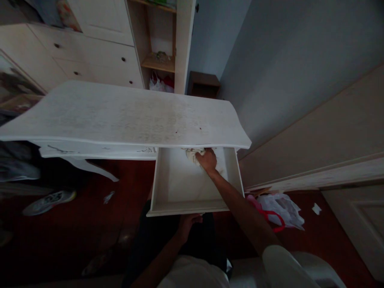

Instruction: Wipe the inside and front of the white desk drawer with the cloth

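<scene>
A pale, crumpled cloth (pixel 192 155) is bunched under my right hand (pixel 209 159), whose fingers are closed on it. This hand reaches into the pulled-out white drawer (pixel 180 188), near its back and right of the middle, where the desk top begins to cover it. My left hand (pixel 189 223) is at the drawer's front panel from outside, low and near the middle, with its fingers curled against it. Part of those fingers is hidden by the front edge. Above the drawer spreads the white desk top (pixel 207 116), with greyish smudges and a few small dark specks.
Behind the desk stands a white cabinet (pixel 105 60) with an open door and shelves. A brown box (pixel 204 82) sits by the grey wall. Plastic bags (pixel 282 208) lie on the red floor to the right. A shoe (pixel 49 202) rests at the left, near a curved desk leg (pixel 96 170).
</scene>
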A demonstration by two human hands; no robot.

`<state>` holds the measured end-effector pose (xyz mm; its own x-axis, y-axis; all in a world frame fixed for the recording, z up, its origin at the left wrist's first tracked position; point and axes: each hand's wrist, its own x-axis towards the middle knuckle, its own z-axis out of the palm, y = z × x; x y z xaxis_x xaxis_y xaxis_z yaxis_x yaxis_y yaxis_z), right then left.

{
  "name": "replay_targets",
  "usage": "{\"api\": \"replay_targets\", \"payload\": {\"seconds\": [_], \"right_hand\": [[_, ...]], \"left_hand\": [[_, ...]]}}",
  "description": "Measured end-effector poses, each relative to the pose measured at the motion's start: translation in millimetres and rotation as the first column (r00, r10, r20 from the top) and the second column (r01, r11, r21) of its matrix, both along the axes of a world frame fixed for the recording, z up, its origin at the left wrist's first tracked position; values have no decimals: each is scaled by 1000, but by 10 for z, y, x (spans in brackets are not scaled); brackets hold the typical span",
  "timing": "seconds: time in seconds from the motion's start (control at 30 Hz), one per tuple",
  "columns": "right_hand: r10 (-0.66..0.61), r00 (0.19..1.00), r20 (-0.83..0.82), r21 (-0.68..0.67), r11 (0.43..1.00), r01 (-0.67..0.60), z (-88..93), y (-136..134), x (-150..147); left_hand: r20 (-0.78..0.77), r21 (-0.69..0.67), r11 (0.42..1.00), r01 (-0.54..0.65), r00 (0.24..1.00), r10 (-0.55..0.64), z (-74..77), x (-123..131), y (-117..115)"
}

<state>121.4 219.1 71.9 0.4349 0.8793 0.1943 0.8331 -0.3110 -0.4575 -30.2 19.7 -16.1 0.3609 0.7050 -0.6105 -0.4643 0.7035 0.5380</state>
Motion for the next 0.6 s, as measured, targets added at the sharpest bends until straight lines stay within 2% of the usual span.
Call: {"api": "replay_targets", "payload": {"seconds": [0.13,0.3,0.4,0.47,0.6], "right_hand": [[-4,1000,-15,97,995,5,-109,81,-380],[-133,984,-121,202,967,156,-204,175,-668],[-161,968,-192,224,953,203,-204,208,-812],[-128,967,-220,231,956,180,-199,223,-963],[35,967,-254,244,969,29,-186,243,-1352]], "left_hand": [[-7,3,1000,1,1000,-1,-2,5,6],[4,27,1000,4,1000,-4,-30,19,2],[6,18,1000,3,1000,-3,-47,28,-1],[6,25,1000,7,1000,-7,-56,33,-4],[6,95,995,7,1000,-7,-64,32,-20]]}}
